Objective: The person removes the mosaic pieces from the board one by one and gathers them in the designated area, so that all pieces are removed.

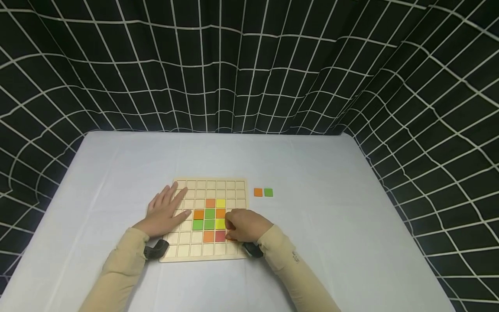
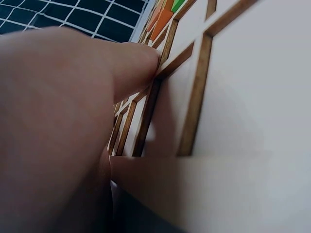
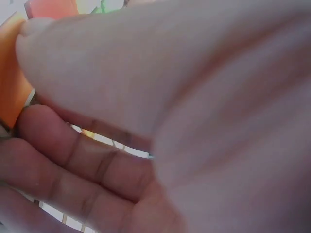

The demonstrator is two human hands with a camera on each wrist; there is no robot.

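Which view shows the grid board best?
Head: nearly the whole wooden grid board shows, with the left hand and right hand covering parts. Left wrist shows only a close, slanted section; right wrist, just small glimpses between the fingers.

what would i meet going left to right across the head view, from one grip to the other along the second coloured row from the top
Left grip → orange tile → green tile → second orange tile → right grip.
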